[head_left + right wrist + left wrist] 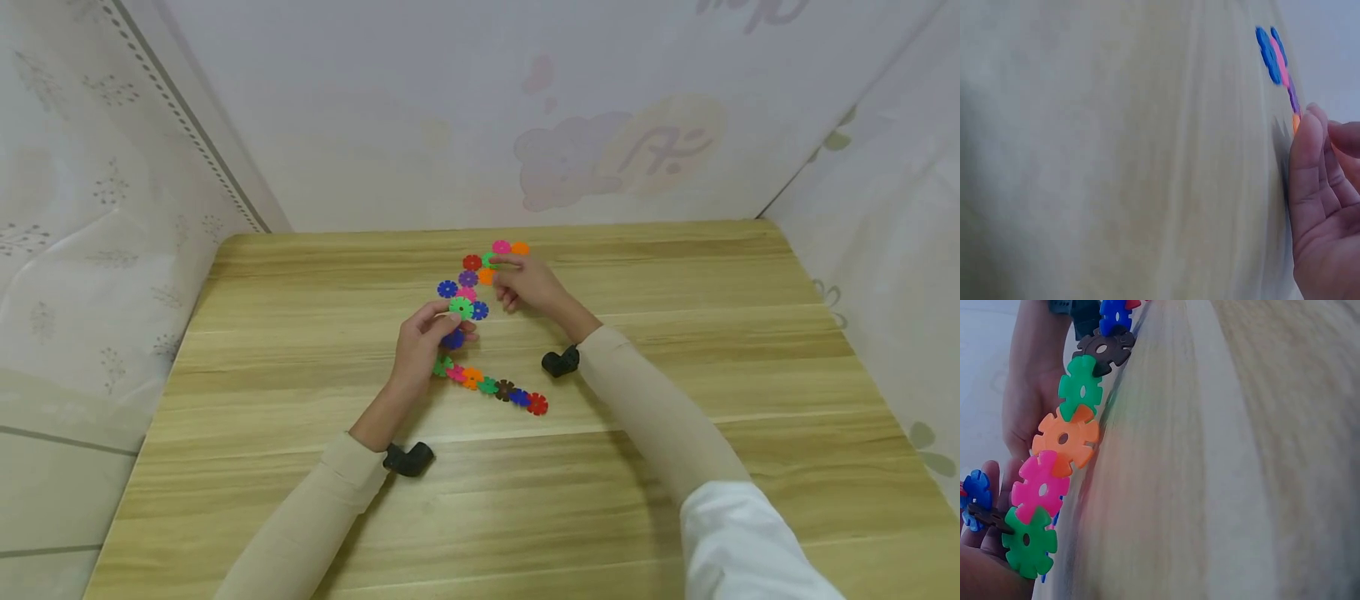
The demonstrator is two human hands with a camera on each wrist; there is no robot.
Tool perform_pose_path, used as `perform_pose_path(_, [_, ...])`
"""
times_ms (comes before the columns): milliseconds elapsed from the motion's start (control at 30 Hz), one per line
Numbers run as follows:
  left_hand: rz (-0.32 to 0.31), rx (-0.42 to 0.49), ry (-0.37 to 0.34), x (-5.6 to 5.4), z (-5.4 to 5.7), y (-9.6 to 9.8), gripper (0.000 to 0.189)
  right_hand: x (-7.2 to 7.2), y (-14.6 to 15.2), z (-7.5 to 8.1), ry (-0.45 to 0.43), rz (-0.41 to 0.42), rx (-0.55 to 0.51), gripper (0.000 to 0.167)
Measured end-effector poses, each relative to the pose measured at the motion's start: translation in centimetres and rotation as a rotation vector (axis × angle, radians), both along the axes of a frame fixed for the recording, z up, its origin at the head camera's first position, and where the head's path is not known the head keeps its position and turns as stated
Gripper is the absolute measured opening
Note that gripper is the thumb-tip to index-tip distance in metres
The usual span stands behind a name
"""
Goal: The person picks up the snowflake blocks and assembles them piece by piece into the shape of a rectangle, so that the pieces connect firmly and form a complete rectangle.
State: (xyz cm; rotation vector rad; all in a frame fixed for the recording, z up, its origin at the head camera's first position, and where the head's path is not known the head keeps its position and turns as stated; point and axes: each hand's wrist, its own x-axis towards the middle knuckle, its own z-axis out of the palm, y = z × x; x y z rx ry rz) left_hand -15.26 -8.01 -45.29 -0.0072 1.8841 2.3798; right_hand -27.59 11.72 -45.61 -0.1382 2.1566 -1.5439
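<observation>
My left hand [414, 346] pinches a light green notched disc [462, 307] between thumb and fingers. Below that hand runs a chain of interlocked discs, with green, pink [1041, 487], orange [472, 378], brown [505, 390], blue and red [537, 404] ones. A dark blue disc [453, 339] shows under the left fingers, partly hidden. Farther back my right hand [534, 285] reaches over several flat discs, its index finger across a green disc [489, 260]. An orange disc [486, 276] lies right at its fingertips.
Pink [501, 247] and orange [520, 249] discs lie behind the right hand; red [472, 262], purple [468, 278] and blue [447, 289] ones are to its left. Everything is on a wood-grain table [675, 333], with patterned curtains on three sides. Each wrist wears a black camera [409, 459].
</observation>
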Motion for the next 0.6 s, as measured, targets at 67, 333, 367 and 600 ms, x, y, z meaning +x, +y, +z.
perform_pose_path(67, [0.001,0.001,0.007,0.0,0.0,0.0,0.024,-0.4,0.3,0.1,-0.015,-0.047,-0.028,0.044])
perform_pose_path(333, [0.001,0.026,0.002,-0.1,-0.3,0.2,0.018,-2.2,1.5,-0.3,-0.011,-0.208,-0.023,0.042])
perform_pose_path(367, [0.002,0.028,0.001,-0.1,-0.3,0.2,0.016,-2.4,1.6,-0.3,-0.013,-0.222,-0.021,0.043])
perform_pose_path(600, [0.003,0.042,0.006,0.0,-0.4,0.1,0.01,-2.7,1.7,-0.4,-0.006,-0.294,0.001,0.046])
